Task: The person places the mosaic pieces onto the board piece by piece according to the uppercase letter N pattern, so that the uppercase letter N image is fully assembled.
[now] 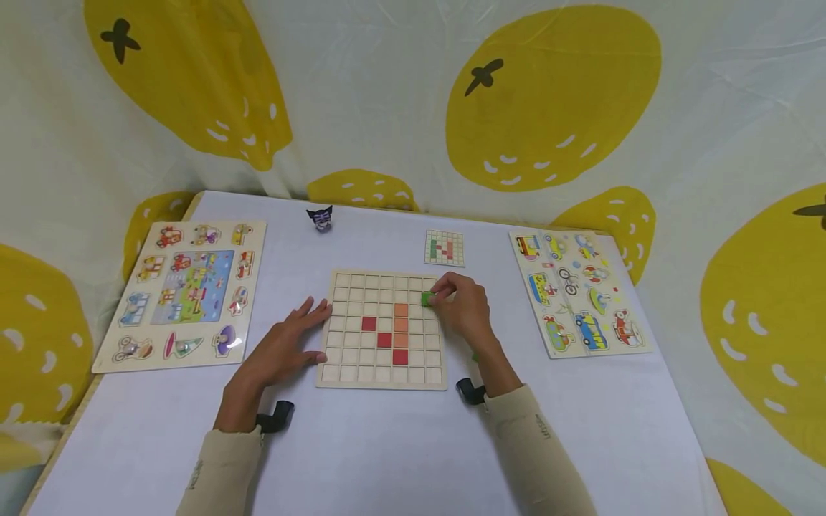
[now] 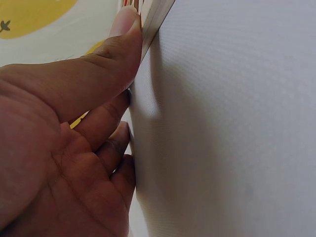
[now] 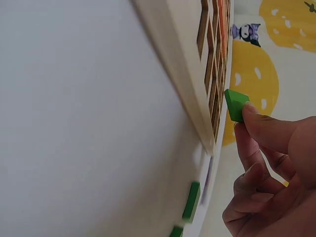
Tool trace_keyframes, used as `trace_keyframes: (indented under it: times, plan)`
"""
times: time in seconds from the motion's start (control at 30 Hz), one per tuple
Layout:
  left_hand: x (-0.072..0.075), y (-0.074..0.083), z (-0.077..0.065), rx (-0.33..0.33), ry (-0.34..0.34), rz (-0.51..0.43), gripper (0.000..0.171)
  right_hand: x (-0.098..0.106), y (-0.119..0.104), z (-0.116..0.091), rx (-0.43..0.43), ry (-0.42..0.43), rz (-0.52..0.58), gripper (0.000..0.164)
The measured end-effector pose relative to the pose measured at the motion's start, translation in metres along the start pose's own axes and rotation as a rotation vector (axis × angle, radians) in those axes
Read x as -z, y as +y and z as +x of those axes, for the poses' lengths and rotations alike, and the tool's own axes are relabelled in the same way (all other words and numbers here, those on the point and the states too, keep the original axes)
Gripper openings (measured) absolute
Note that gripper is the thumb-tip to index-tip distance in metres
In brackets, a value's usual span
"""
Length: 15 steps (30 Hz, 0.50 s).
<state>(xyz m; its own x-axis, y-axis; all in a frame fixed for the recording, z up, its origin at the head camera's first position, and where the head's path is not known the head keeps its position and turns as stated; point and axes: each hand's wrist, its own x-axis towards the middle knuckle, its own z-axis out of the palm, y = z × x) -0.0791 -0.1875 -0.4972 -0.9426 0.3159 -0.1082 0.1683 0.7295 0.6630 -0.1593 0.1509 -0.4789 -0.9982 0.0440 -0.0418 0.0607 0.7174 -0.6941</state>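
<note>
A wooden grid board (image 1: 349,357) lies on the table between the hands. Set in its cells are red square tiles (image 1: 368,324) in a diagonal and a short column of orange tiles (image 1: 401,325). My right hand (image 1: 466,308) pinches a green square tile (image 3: 237,105) between thumb and fingertip, over the upper right of the board. The left hand (image 1: 280,351), thumb and fingers spread, touches the board's left edge; in the left wrist view its thumb (image 2: 121,54) lies against the board's side. More green tiles (image 3: 191,201) rest on the table by the board, partly hidden by the right wrist in the head view.
A small card (image 1: 444,249) with a coloured grid pattern lies behind the board. A vehicle puzzle board (image 1: 145,326) is at the left, another (image 1: 581,294) at the right. Near the back edge stands a small dark purple figure (image 1: 320,218). Lemon-print cloth hangs behind the table.
</note>
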Motion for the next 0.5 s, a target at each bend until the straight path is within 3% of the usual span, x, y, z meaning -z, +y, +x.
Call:
trace_keyframes:
  times: [0.5]
  plan:
    - [0.000, 0.002, 0.000, 0.009, 0.000, 0.020, 0.095, -0.030, -0.036, -0.011, 0.047, -0.076, 0.040, 0.012]
